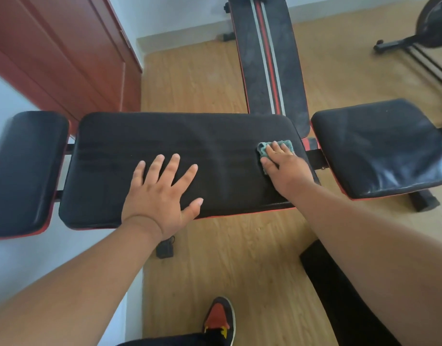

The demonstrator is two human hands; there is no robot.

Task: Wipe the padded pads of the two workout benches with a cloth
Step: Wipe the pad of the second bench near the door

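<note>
Black bench pads point(180, 146), 3; right hand point(283, 168) flat on 1 cloth point(263, 148); left hand point(160, 193) fingers spread.

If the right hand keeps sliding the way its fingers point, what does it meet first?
Likely the far edge of the long black middle pad; the right hand presses the green cloth near it. Beyond looks to be the striped black bench, depth unclear.

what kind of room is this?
Probably a home gym in a spare room. Two padded workout benches, the near one being wiped and a striped one behind it, stand on wood-look flooring, with what looks like an exercise bike at far right.
</note>
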